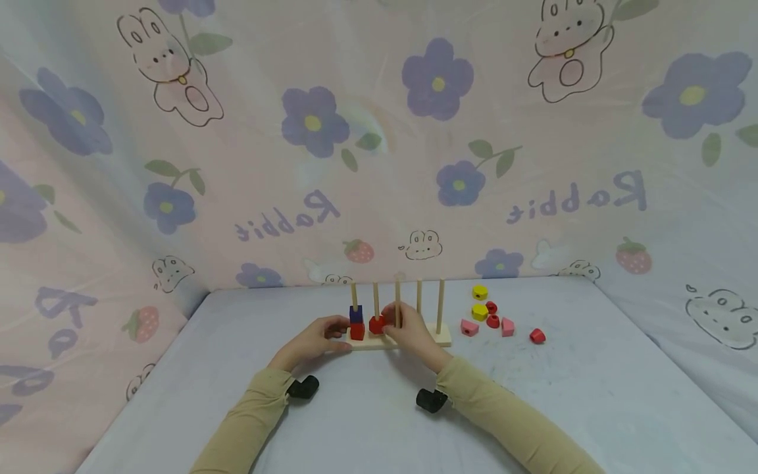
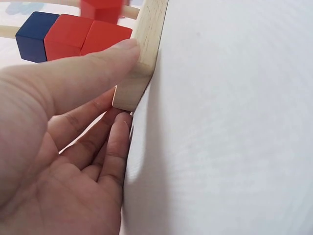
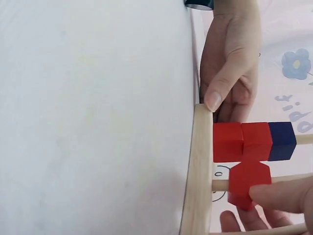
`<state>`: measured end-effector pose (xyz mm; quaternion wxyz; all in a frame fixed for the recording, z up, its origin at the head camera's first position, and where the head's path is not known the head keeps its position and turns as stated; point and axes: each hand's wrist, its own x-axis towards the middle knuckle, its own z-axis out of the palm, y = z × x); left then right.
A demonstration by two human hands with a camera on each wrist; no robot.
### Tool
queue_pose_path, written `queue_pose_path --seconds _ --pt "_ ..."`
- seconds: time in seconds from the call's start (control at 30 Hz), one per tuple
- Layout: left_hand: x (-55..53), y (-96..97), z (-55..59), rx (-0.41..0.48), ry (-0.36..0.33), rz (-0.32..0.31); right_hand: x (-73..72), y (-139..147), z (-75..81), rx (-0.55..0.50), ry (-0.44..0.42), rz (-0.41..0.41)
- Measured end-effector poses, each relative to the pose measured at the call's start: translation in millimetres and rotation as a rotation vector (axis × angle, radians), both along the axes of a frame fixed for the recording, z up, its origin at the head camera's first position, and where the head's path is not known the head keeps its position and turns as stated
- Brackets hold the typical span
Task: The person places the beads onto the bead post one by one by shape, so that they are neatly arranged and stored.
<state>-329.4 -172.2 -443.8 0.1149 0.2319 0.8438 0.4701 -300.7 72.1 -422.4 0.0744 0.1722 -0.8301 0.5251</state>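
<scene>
A wooden peg board [image 3: 197, 166] with several upright pegs stands on the table. Its leftmost peg carries two red cubes [image 3: 228, 142] with a dark blue cube [image 3: 281, 141] on top. My left hand [image 1: 314, 341] grips the left end of the base, thumb on the front edge and fingers round the end. At the second peg, my right hand [image 1: 410, 331] pinches a red hexagonal block [image 3: 248, 180] between thumb and fingers. The peg passes through this block, which sits a little above the base in the right wrist view.
Right of the board lie loose blocks: yellow hexagonal ones [image 1: 480, 312], pink ones [image 1: 470, 327] and several small red ones [image 1: 537, 336]. The white-covered table [image 1: 367, 421] meets a patterned curtain [image 1: 379, 178] at the back.
</scene>
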Motion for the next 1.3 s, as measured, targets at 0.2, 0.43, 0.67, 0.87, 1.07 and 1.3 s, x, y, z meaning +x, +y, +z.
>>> queue_pose_path --seconds 0.2,0.43,0.67,0.87,1.07,1.3 --pt "0.8 0.7 -3.7 0.006 -0.003 -0.01 1.5 3.6 -9.0 0.074 -0.03 -0.001" --pt "4.3 0.9 -8.0 -0.019 -0.009 -0.011 10.1 12.8 -11.1 0.115 -0.061 0.056" --pt "5.6 -1.1 -5.0 -0.006 -0.003 -0.007 27.1 39.5 6.2 0.227 -0.039 0.159" --pt "4.8 -4.3 -2.0 -0.018 0.012 0.013 28.0 85.5 31.9 0.242 -0.069 0.278" --pt "1.8 -3.7 1.0 -0.019 0.02 0.012 19.6 139.1 53.5 0.238 -0.128 0.275" --pt "2.4 -0.3 2.6 -0.015 -0.001 0.009 6.6 175.9 55.0 0.283 -0.127 0.168"
